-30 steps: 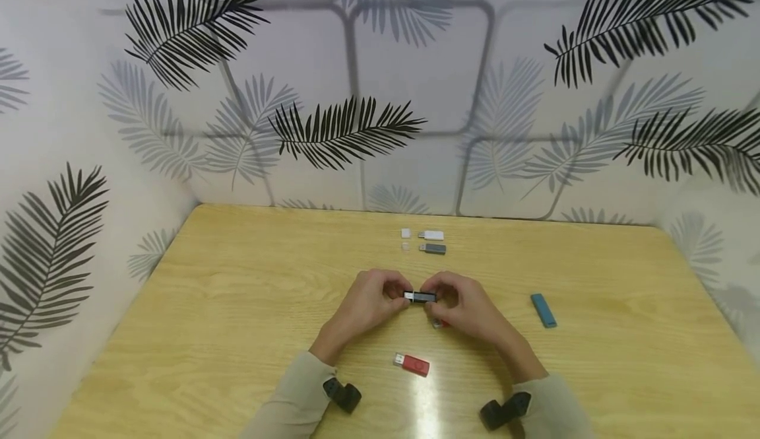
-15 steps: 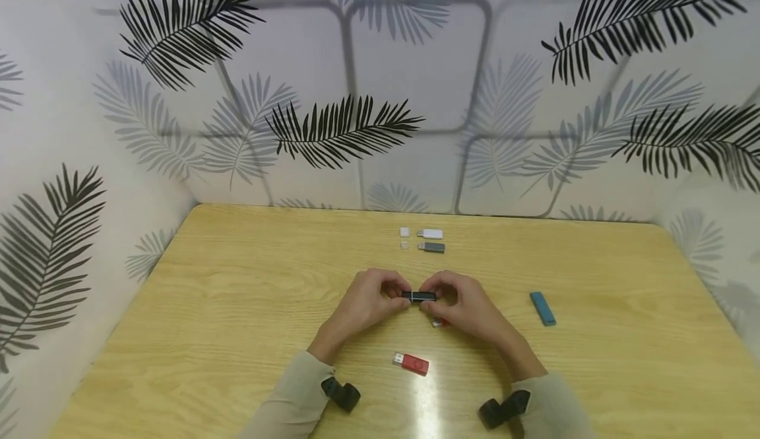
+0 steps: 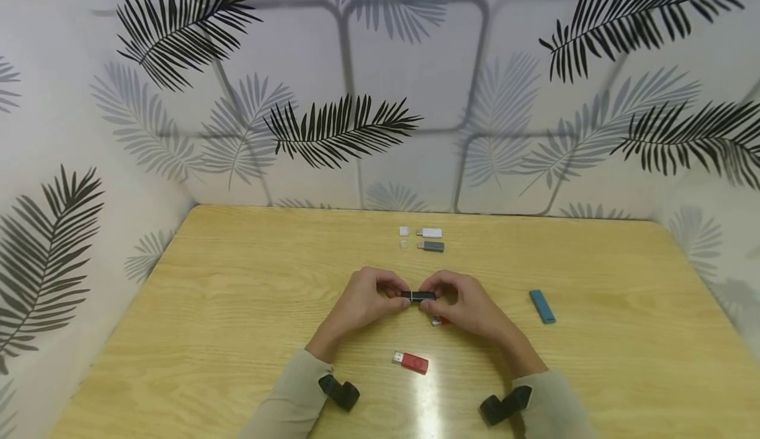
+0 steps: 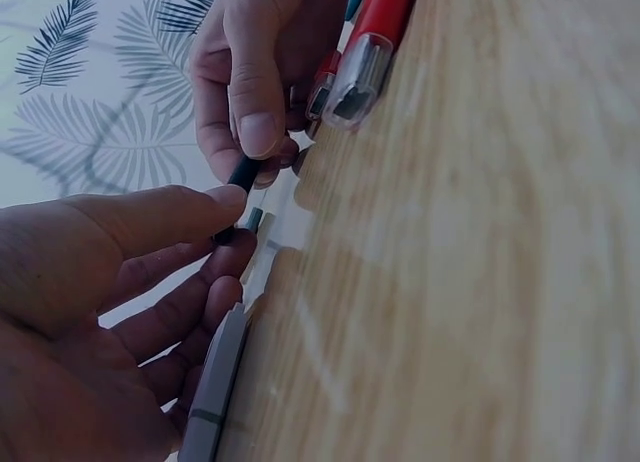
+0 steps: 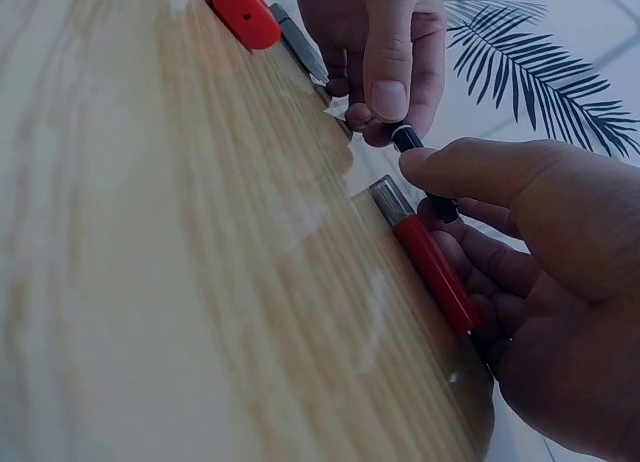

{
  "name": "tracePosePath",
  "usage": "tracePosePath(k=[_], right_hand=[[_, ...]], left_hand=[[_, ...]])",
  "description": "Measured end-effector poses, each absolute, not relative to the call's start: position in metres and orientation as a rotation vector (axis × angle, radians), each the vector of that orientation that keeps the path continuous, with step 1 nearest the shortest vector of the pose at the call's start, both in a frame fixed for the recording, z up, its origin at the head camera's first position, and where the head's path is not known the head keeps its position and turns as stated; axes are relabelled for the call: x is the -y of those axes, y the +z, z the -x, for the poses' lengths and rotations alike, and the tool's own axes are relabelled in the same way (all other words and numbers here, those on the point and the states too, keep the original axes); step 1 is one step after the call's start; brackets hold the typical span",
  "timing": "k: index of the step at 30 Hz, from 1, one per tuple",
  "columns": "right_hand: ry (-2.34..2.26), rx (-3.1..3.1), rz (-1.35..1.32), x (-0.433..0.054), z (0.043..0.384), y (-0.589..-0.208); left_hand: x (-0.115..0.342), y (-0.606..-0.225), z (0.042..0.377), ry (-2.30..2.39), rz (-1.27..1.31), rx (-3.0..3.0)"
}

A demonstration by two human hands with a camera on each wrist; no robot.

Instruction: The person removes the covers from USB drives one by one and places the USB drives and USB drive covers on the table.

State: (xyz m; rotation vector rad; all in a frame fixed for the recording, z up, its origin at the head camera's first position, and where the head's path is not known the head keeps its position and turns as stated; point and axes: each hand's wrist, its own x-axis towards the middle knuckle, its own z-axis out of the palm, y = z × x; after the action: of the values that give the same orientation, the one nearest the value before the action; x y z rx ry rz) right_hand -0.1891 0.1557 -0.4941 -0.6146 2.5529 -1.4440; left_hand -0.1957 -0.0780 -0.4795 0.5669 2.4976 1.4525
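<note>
Close above the table, both hands pinch one black USB stick (image 3: 423,296) between them, lying crosswise with a pale ring near its left part. The left hand (image 3: 369,300) grips its left end by thumb and fingers. Its right end is between the right hand's (image 3: 460,300) thumb and fingers. Beneath the right hand lies a red USB stick (image 5: 438,272), mostly hidden in the head view. Beside the left hand's fingers, the left wrist view has a grey stick-shaped thing (image 4: 215,382). Another red USB stick (image 3: 411,362) lies nearer the person.
A white USB stick (image 3: 430,233) and a grey USB stick (image 3: 431,246) lie farther back, with a white cap (image 3: 404,231) and a clear cap (image 3: 404,244) on their left. To the right is a blue stick (image 3: 542,306). A patterned wall (image 3: 380,162) borders the table (image 3: 237,280).
The black stick's left part, silvery-white one second ago, now looks black. Both hands keep their grip in nearly the same place. The loose sticks have not moved.
</note>
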Motion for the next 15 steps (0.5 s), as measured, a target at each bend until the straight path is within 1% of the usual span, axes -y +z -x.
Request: tracePosePath(k=[15], right_hand=[[-1.446,-2.521,0.624,-0.1606,0.1925,-0.498]], left_hand=[[0.0811,-0.4784,0.1968,1.474,-0.593,-2.451]])
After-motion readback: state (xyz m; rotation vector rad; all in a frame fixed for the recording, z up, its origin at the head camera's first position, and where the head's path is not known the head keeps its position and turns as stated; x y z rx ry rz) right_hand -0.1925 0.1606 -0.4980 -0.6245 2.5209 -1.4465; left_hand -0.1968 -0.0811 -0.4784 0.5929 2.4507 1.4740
